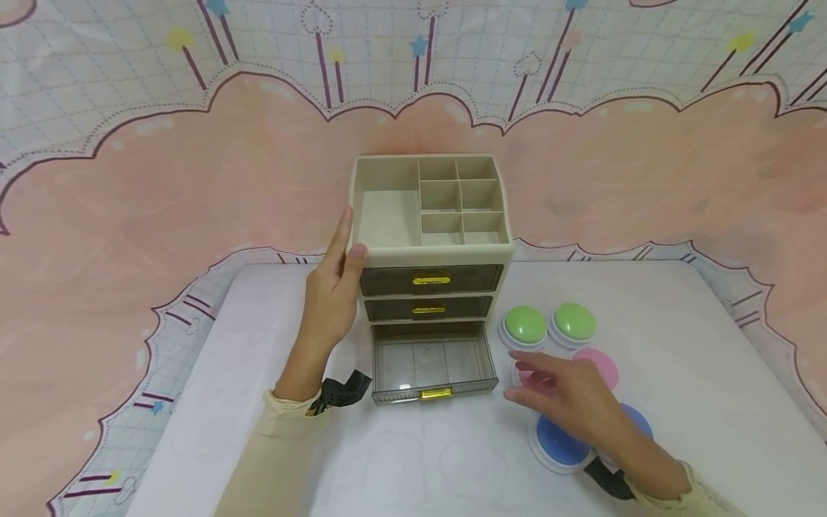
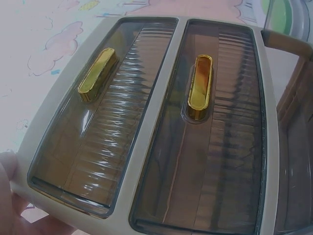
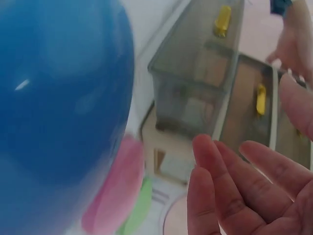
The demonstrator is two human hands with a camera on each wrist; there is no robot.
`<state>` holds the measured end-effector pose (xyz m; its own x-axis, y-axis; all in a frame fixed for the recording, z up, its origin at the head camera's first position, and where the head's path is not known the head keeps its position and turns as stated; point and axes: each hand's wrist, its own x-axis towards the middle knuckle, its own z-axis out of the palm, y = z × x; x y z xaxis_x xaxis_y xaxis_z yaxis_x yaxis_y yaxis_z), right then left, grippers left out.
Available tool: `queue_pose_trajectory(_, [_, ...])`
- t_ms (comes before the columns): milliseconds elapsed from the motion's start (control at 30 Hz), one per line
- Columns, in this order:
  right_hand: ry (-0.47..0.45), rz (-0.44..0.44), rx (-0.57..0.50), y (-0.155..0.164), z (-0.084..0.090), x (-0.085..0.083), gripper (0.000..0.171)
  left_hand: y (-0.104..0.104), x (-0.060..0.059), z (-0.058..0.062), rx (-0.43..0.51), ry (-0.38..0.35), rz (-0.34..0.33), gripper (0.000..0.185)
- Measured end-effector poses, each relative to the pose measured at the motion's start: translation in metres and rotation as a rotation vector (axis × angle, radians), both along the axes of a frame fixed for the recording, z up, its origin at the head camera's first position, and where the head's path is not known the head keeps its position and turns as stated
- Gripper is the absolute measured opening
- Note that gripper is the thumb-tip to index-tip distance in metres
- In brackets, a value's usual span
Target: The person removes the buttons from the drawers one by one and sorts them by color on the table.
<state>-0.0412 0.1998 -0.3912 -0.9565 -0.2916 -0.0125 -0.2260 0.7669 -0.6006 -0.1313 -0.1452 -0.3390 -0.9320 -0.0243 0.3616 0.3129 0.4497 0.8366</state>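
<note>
Organizer (image 1: 431,237) — beige, three drawers, centre of the white table (image 1: 678,402); your left hand (image 1: 332,294) steadies its 9 o'clock wall, fingers straight and together, thumb on the front corner; top two drawers shut; bottom drawer (image 1: 431,365) pulled out and bare. Six dome buttons at the organizer's 4 o'clock — two green (image 1: 525,324), two pink (image 1: 604,365), two blue (image 1: 561,436) — all on the table, none stowed. Your right hand (image 1: 571,402) hovers over the pink pair, fingers relaxed and slightly spread, gripping nothing. Judgement: drawer opened; loading not begun.
</note>
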Motion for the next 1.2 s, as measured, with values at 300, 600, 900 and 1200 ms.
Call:
queue_pose_trajectory(300, [0.032, 0.116, -0.018, -0.028, -0.015, -0.019, 0.052, 0.000, 0.000, 0.000, 0.001, 0.004, 0.000, 0.056])
queue_pose_trajectory(600, [0.042, 0.120, 0.009, -0.038, -0.016, -0.024, 0.031, 0.001, 0.002, 0.002, 0.001, -0.004, 0.002, 0.056])
queue_pose_trajectory(900, [0.094, 0.141, 0.003, -0.043, -0.010, -0.032, 0.021, 0.000, 0.002, 0.003, 0.007, -0.010, -0.002, 0.058])
queue_pose_trajectory(1200, [0.087, 0.095, 0.031, -0.051, -0.006, -0.056, 0.018, 0.001, 0.002, 0.002, -0.001, -0.019, -0.001, 0.057])
